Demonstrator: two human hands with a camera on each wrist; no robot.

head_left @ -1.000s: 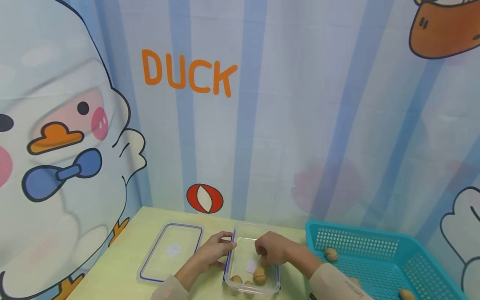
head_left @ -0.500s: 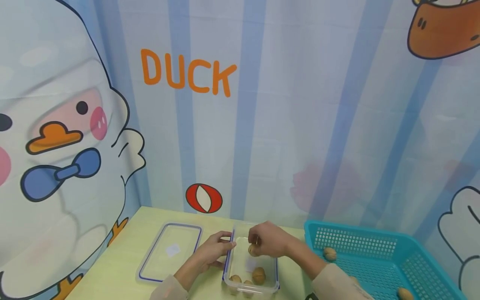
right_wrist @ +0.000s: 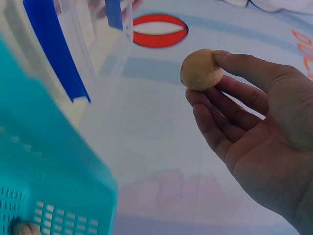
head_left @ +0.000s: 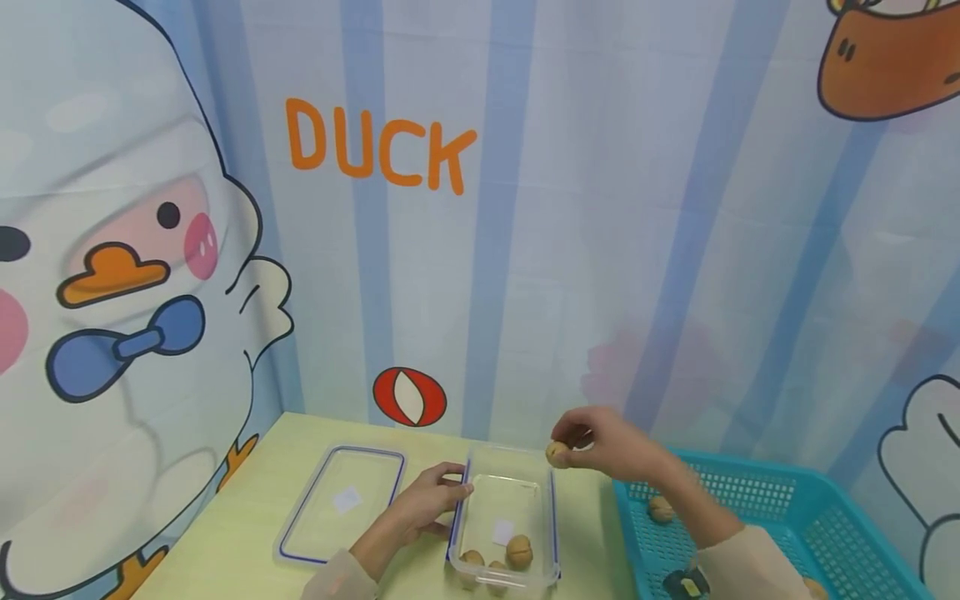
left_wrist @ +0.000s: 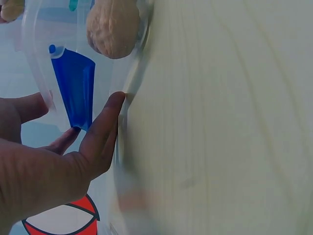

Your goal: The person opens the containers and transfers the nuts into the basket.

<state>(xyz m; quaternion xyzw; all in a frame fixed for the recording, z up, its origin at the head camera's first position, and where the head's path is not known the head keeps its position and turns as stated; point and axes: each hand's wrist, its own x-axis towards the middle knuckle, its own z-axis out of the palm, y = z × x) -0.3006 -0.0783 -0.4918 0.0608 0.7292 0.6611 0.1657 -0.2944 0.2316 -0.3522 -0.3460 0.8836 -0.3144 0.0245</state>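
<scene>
A clear plastic food container [head_left: 507, 500] with blue side clasps stands at the front middle of the table, holding walnuts [head_left: 519, 552] at its near end. My left hand [head_left: 427, 502] grips its left side, thumb at the rim and fingers low on the outer wall. One finger touches the blue clasp [left_wrist: 74, 88] in the left wrist view. Above the container's far right corner, my right hand [head_left: 611, 446] pinches a walnut [right_wrist: 200, 70] between thumb and fingertips, raised off the table. The matching lid [head_left: 360, 467] lies flat to the left.
At the right stands a turquoise perforated basket [head_left: 750, 467]; a walnut [head_left: 661, 509] lies inside it, and my right forearm reaches over its left part. A printed curtain [head_left: 555, 250] hangs directly behind the table [head_left: 300, 433].
My right hand has risen out of the container with a walnut and moved right and back, toward the basket side. The left hand stays on the container.
</scene>
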